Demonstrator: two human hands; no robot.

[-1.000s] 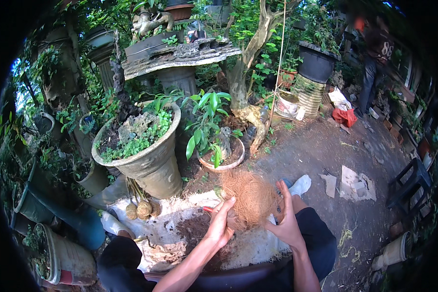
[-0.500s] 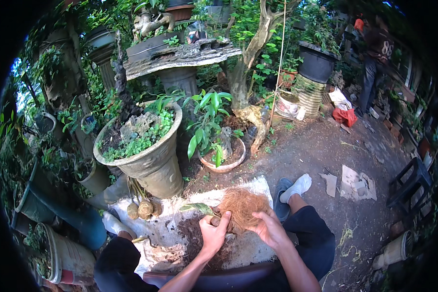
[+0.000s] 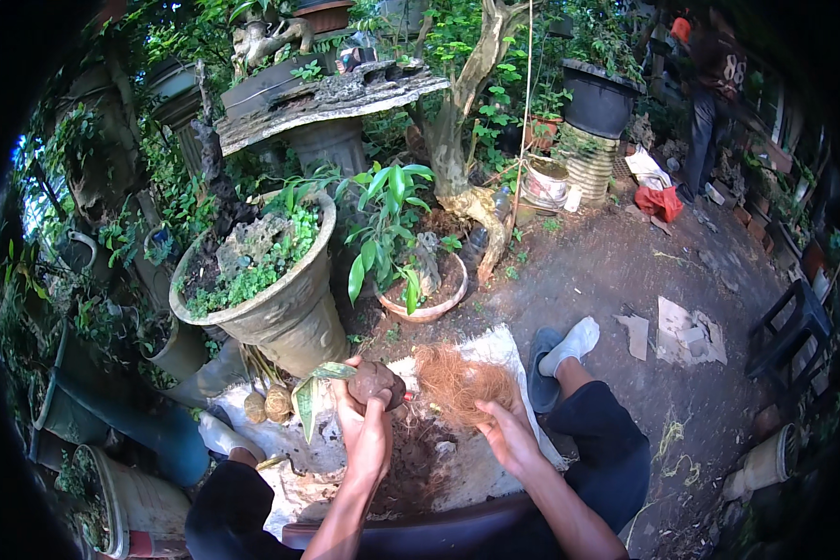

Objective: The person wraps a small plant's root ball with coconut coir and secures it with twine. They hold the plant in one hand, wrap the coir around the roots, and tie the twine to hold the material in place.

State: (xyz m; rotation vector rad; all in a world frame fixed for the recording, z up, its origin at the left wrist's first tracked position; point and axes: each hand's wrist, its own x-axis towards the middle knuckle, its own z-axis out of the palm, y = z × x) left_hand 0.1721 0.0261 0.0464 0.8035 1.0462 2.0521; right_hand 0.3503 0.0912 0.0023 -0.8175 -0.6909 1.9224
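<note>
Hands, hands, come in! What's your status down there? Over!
Left hand: holding brown lump with green leaves. Right hand: pinching brown fibre. Below: loose soil on white sheet.

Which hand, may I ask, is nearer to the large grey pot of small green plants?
Left. The left hand, holding a brown clump, is just below and right of the large grey pot in view; the right hand, holding brown fibre, is farther off to the right.

Fibre bundle (image 3: 459, 381), at right fingers (image 3: 491, 416): wiry, matt. Lump (image 3: 375, 383), in left fingers (image 3: 377, 409): earthy, rough. Sheet (image 3: 481, 476), below fingers: cloth-like, matt. Large pot (image 3: 299, 322), beyond left fingers: rough.
</note>
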